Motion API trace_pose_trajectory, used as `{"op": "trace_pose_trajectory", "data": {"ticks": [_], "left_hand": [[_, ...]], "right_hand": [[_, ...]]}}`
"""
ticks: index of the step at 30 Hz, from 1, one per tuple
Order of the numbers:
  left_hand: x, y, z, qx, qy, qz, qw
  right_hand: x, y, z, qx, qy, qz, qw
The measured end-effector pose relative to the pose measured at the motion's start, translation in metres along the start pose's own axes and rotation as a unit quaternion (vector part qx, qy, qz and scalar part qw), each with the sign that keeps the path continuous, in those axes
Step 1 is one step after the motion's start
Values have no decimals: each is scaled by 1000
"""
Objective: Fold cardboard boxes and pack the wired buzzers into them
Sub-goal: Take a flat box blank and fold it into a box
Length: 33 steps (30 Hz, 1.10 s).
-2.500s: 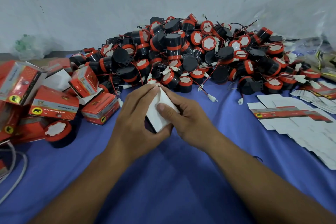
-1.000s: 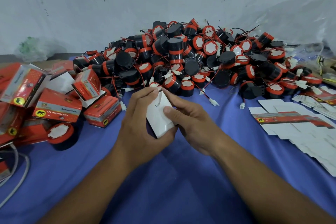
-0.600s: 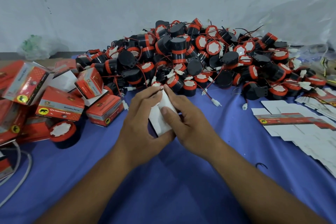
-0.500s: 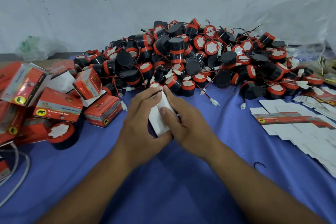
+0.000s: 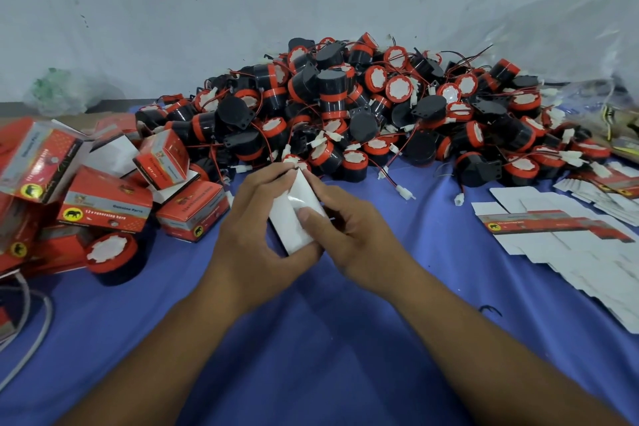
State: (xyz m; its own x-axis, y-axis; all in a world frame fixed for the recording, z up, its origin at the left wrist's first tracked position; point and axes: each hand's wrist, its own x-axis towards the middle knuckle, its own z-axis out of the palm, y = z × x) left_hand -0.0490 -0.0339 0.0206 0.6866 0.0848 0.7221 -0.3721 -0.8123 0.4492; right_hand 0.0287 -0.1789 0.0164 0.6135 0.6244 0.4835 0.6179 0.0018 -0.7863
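Both hands hold a small cardboard box [image 5: 288, 223], white inner side up, just above the blue cloth in the middle. My left hand [image 5: 257, 228] grips it from the left with fingers curled over its far end. My right hand [image 5: 352, 228] grips it from the right, the thumb pressing on the white face. Behind them lies a big heap of black-and-red wired buzzers [image 5: 363, 107] with red wires and white plugs. What is inside the box is hidden.
Folded red boxes [image 5: 103, 204] pile up at the left, with one loose buzzer [image 5: 112, 254] in front of them. Flat unfolded box blanks [image 5: 567, 235] are spread at the right. A grey cable [image 5: 31, 328] loops at the left edge. A white wall stands behind.
The hands stay on the box in the same place. The right thumb has shifted slightly on the white face, and the box has turned a little between the fingers.
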Motion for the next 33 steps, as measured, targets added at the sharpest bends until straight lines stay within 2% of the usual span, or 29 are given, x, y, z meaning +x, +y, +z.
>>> {"op": "trace_pose_trajectory", "data": {"ticks": [3,5,8,11,13,15,18,20,25,27,30,33], "left_hand": [[-1,0,0,2,16,-6,1000],[-1,2,1,8,24,2,1000],[-3,0,4,5,17,-2,1000],[-4,-4,2,-63,-31,-64,996],[-5,-10,0,-95,-72,-59,991],[-6,-21,-1,-95,-121,-39,987],[-8,-38,0,43,-154,48,986],[-8,-44,-1,132,-160,81,975],[0,-44,0,267,-98,87,955],[1,-39,2,304,-98,88,944],[3,-35,6,316,-107,55,941],[1,-38,7,257,-141,-23,956]], "right_hand": [[1,-4,-1,72,-45,70,994],[2,-6,-3,153,-39,105,982],[3,-8,-3,177,-11,83,981],[1,-9,-7,87,14,46,995],[1,-8,-14,1,18,7,1000],[2,-5,-25,-122,-14,-38,992],[2,1,-30,-298,-96,-92,945],[4,5,-27,-365,-120,-106,917],[7,7,-28,-431,-111,-65,893],[9,8,-23,-467,-101,-55,877],[12,7,-14,-513,-107,-2,852],[10,6,-11,-496,-54,87,862]]}}
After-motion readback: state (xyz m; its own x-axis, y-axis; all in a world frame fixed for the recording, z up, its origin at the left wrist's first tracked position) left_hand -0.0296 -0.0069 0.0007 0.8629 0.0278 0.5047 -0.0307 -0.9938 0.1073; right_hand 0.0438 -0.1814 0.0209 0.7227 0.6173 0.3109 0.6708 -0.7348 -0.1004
